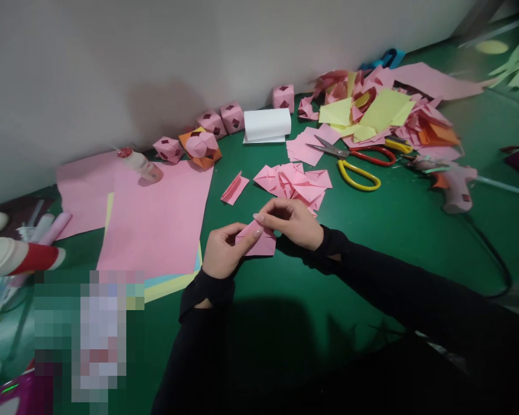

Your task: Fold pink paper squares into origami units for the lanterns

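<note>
A small pink piece of paper, partly folded, is between my two hands above the green table. My left hand grips its left side, with the thumb lying across the front. My right hand pinches the upper edge near the middle, thumb and forefinger together. Just beyond my hands lies a pile of folded pink paper pieces. One separate folded pink piece rests to the left of that pile. The fingers behind the paper are hidden.
Pink sheets and a small bottle lie left. Folded paper balls line the wall near a white folded paper. Scissors, paper scraps and a corded glue gun are right. A cup lies far left.
</note>
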`<state>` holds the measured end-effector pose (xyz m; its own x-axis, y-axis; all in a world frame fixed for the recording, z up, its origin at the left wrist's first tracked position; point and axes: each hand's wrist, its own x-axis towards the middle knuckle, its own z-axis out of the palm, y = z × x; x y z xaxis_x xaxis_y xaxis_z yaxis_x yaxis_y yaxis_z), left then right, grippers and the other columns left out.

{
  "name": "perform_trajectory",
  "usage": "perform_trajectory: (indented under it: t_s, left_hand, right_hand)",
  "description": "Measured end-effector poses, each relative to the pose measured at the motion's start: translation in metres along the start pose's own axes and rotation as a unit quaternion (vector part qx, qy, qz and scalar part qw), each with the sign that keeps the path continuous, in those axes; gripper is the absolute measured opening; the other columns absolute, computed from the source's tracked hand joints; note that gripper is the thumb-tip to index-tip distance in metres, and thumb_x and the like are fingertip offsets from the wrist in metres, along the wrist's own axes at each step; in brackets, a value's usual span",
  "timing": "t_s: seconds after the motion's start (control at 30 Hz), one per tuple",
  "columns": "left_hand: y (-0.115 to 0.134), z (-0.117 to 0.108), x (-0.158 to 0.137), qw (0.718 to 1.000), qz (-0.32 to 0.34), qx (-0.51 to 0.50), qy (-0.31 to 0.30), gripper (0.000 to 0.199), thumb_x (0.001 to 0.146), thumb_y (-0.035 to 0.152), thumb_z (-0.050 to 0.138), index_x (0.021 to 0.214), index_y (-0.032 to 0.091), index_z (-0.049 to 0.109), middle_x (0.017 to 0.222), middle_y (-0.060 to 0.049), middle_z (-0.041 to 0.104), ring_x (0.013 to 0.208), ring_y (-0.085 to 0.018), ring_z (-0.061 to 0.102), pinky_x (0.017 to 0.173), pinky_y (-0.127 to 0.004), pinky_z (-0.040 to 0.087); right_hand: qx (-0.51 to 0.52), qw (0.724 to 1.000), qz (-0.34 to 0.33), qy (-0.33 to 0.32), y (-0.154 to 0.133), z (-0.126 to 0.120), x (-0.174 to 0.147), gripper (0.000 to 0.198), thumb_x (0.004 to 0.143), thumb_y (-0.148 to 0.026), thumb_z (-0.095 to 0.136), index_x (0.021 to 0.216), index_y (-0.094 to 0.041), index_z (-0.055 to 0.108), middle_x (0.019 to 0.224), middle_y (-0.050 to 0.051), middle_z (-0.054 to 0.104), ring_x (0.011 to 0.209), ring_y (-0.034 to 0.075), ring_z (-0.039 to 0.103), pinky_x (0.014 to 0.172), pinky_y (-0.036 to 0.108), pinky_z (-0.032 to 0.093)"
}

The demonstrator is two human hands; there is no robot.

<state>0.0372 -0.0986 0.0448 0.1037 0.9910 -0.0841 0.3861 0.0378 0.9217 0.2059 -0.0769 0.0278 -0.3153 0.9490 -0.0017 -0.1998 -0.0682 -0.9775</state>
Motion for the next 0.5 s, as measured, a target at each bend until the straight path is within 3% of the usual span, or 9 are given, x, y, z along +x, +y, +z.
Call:
perform_trajectory:
  t_s: [0.13, 0.23, 0.37, 0.5]
  left_hand:
    - [-0.006, -0.004, 0.004, 0.999, 0.014, 0.02, -0.021, 0.029, 0.074, 0.042, 0.072, 0.062, 0.016, 0.07, 0.052, 0.003, 0.054, 0.048, -0.009, 0.041, 0.046, -0.022, 0.033]
    - [-0.01, -0.005, 0.006, 1.0, 0.015, 0.011, -0.005, 0.028, 0.074, 0.043, 0.072, 0.067, 0.016, 0.072, 0.056, 0.002, 0.058, 0.053, -0.01, 0.047, 0.05, -0.022, 0.037]
    - [-0.012, -0.005, 0.006, 0.999, 0.009, -0.007, 0.031, 0.027, 0.075, 0.042, 0.071, 0.073, 0.015, 0.074, 0.062, 0.001, 0.062, 0.057, -0.011, 0.049, 0.054, -0.023, 0.04]
    - [-0.01, -0.006, 0.006, 1.0, 0.002, -0.016, 0.017, 0.028, 0.075, 0.043, 0.071, 0.069, 0.015, 0.072, 0.057, 0.002, 0.057, 0.054, -0.01, 0.044, 0.051, -0.022, 0.036]
  right_hand:
    - [-0.015, 1.0, -0.009, 0.015, 0.001, 0.002, 0.0, 0.037, 0.077, -0.053, 0.071, 0.074, -0.017, 0.06, 0.06, -0.003, 0.054, 0.055, 0.01, 0.049, 0.055, 0.026, 0.041]
    - [-0.047, 0.999, -0.002, 0.019, 0.002, 0.0, 0.002, 0.041, 0.084, -0.057, 0.061, 0.073, -0.018, 0.059, 0.064, -0.002, 0.052, 0.058, 0.01, 0.047, 0.057, 0.025, 0.042]
    - [-0.064, 0.998, 0.009, -0.013, 0.004, -0.002, 0.003, 0.042, 0.087, -0.055, 0.058, 0.07, -0.018, 0.052, 0.061, -0.003, 0.05, 0.055, 0.01, 0.049, 0.054, 0.025, 0.041]
    - [-0.1, 0.994, -0.009, -0.042, 0.007, -0.003, 0.001, 0.035, 0.086, -0.051, 0.062, 0.078, -0.018, 0.053, 0.066, -0.003, 0.053, 0.057, 0.01, 0.05, 0.054, 0.025, 0.041]
